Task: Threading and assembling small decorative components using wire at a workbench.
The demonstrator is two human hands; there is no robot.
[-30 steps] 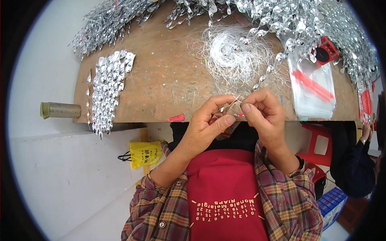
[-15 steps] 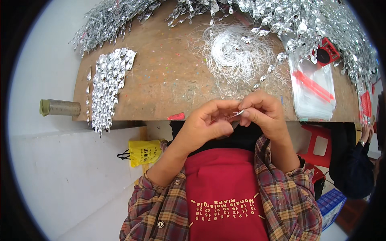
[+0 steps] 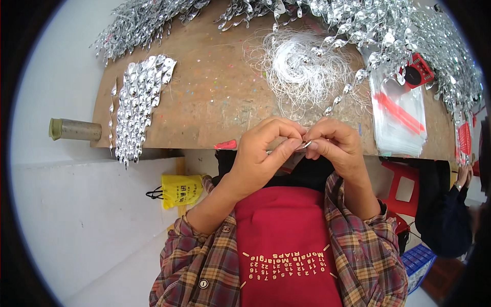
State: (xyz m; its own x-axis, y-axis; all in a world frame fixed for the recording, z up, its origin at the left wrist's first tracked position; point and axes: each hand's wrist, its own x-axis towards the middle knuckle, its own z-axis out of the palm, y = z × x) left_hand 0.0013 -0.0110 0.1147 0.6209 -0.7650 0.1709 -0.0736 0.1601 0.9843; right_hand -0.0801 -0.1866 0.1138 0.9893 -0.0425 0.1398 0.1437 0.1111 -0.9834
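Note:
Close together at the table's near edge, both my hands are in a pinch. Thumb and fingers of my right hand (image 3: 338, 146) grip the tip of a small silver foil strip (image 3: 304, 146). My left hand (image 3: 262, 152) pinches at the same strip from the other side, its fingertips almost meeting the right ones; any thread between them is too fine to make out. Just beyond the hands trails a twisted silver strand (image 3: 336, 100) from the far pile; whether it joins the held strip is hidden. A tangle of clear white thread (image 3: 302, 64) lies past them.
Twisted silver strips (image 3: 134, 110) lie in a row at left, near a metal tube (image 3: 76, 130). Silver garlands (image 3: 368, 25) heap along the back. Clear plastic bags (image 3: 396, 120) and a red device (image 3: 417, 71) are at right. Another person's hands (image 3: 463, 176) show far right.
My left thumb and fingers have closed from a looser curl into a pinch at the silver strip. My right hand stays nearly in place, still gripping it.

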